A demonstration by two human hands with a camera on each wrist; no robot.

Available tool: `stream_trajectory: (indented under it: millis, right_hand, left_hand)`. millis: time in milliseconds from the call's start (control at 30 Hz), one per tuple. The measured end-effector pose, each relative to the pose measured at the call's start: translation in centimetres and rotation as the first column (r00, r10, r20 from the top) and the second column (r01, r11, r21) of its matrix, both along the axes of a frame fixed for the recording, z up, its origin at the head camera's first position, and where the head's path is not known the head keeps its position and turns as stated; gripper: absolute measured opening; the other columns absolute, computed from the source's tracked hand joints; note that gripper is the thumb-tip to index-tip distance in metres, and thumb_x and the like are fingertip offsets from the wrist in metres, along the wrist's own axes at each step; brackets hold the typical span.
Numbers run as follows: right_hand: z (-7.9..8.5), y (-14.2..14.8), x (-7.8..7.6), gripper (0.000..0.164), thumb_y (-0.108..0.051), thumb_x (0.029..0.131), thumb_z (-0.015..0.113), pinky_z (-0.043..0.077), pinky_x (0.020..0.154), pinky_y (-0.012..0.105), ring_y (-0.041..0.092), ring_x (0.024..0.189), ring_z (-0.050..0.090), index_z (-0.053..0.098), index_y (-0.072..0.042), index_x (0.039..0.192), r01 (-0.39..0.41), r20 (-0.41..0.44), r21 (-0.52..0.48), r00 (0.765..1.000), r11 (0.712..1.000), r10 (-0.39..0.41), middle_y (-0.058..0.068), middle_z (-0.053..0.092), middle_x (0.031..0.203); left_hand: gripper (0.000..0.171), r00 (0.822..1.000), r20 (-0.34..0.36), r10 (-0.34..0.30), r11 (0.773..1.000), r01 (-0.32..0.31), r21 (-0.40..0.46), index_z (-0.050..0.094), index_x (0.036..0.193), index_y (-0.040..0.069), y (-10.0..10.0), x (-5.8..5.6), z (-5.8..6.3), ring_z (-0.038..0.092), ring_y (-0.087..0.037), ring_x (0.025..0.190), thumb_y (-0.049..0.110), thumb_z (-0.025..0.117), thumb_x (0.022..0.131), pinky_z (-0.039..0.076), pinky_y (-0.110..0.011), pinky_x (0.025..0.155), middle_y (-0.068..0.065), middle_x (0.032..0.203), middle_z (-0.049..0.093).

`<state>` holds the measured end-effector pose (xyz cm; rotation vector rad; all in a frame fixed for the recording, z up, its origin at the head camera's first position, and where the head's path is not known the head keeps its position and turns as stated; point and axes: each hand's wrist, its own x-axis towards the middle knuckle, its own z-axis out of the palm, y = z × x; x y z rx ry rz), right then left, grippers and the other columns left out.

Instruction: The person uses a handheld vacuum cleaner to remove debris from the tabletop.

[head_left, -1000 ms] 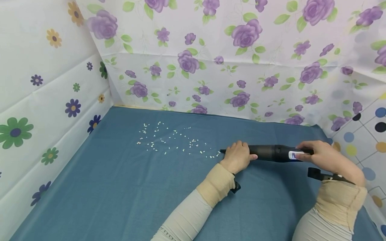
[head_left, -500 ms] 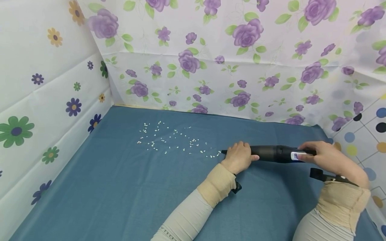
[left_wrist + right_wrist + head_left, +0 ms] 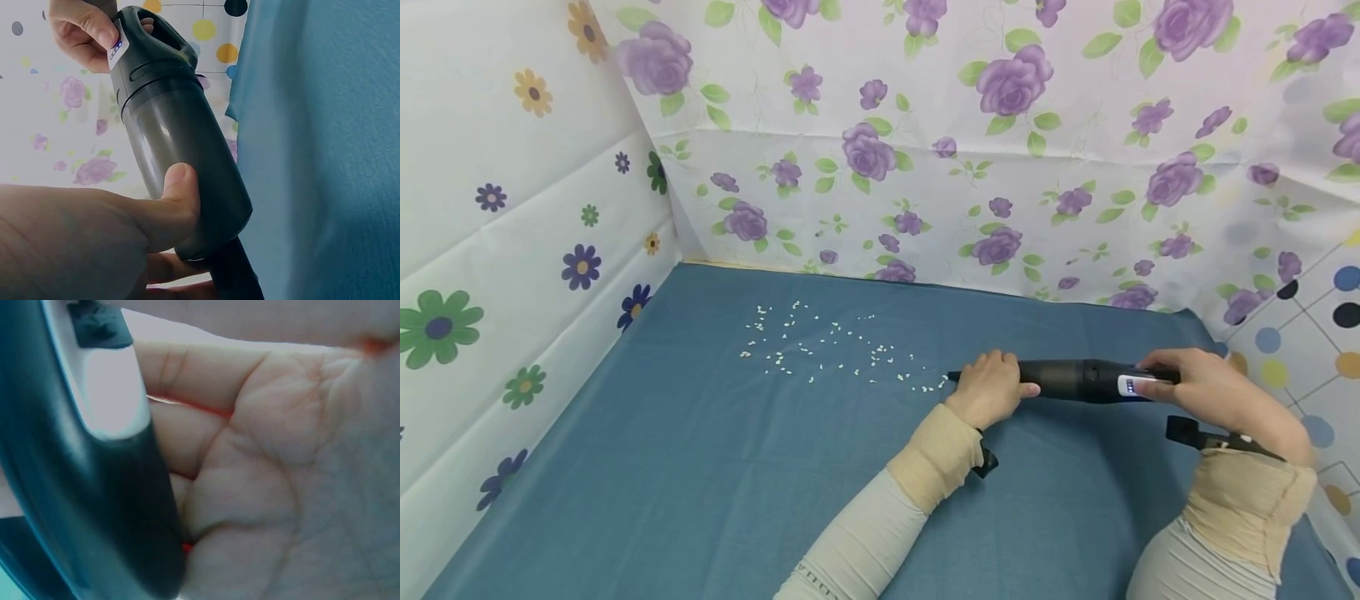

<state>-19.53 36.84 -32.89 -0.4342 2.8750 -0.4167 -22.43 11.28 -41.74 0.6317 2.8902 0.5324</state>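
A black handheld vacuum cleaner [image 3: 1060, 381] lies across in front of me, its narrow nozzle [image 3: 953, 377] pointing left at the edge of scattered small white bits [image 3: 779, 360]. My left hand [image 3: 988, 390] holds its front end. In the left wrist view, the left thumb [image 3: 180, 194] presses along the smoky dust cup [image 3: 187, 144], and other fingers pass beneath. At the rear, my right hand [image 3: 1198, 385] grips the loop handle, thumb by a white display panel [image 3: 116, 51]. The right wrist view shows the handle [image 3: 125, 512] against the curled fingers [image 3: 194, 372].
A blue cloth [image 3: 722, 467] covers the work surface. Behind it rises a purple-flowered sheet [image 3: 865, 200], with a flower-patterned sheet [image 3: 527, 275] on the left and a dotted one [image 3: 1300, 358] on the right. Dark camera mounts [image 3: 1210, 437] sit at both wrists.
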Motion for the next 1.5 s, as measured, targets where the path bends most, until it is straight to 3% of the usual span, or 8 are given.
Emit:
stream_trajectory:
  millis: [500,933,1200,1500]
  right_hand:
    - [0.1,-0.3,-0.1,0.043,-0.032,0.092,0.065,0.047,0.063,0.037,0.022,0.079,0.056,0.062,0.005,0.114,0.003,0.008,0.002,1.000,1.000,-0.003,0.012,0.066,0.095]
    - [-0.2,0.6,0.3,0.041,-0.029,0.092,0.064,0.046,0.062,0.036,0.020,0.078,0.056,0.062,0.006,0.114,0.006,0.014,-0.019,1.000,1.000,-0.006,0.012,0.066,0.096]
    - [-0.4,1.5,0.3,0.036,-0.027,0.092,0.065,0.045,0.062,0.036,0.019,0.077,0.054,0.063,0.004,0.110,0.006,0.043,-0.034,0.999,0.999,-0.005,0.007,0.065,0.091]
    - [-0.2,0.8,0.2,0.039,-0.030,0.092,0.065,0.045,0.061,0.035,0.020,0.078,0.054,0.064,0.004,0.110,-0.011,0.001,-0.006,1.000,1.000,0.011,0.012,0.066,0.094]
  left_hand:
    - [0.058,1.000,-0.013,-0.012,1.000,0.012,-0.001,0.055,0.128,0.006,-0.3,-0.1,0.3,0.057,-0.022,0.101,0.053,0.050,0.094,0.052,-0.036,0.084,-0.008,0.113,0.059]
    - [0.059,0.999,-0.040,-0.016,1.000,0.016,-0.003,0.055,0.129,0.007,0.4,0.6,-0.1,0.057,-0.022,0.104,0.054,0.048,0.094,0.051,-0.037,0.086,-0.008,0.115,0.059]
    - [0.056,0.997,-0.079,-0.014,0.999,0.012,-0.034,0.058,0.122,0.007,1.0,1.4,-0.1,0.057,-0.020,0.092,0.054,0.046,0.095,0.051,-0.035,0.077,-0.005,0.101,0.059]
    - [0.058,1.000,-0.006,-0.010,0.999,0.009,-0.033,0.056,0.128,0.008,0.4,1.0,0.3,0.058,-0.022,0.103,0.055,0.047,0.094,0.051,-0.037,0.085,-0.006,0.114,0.061]
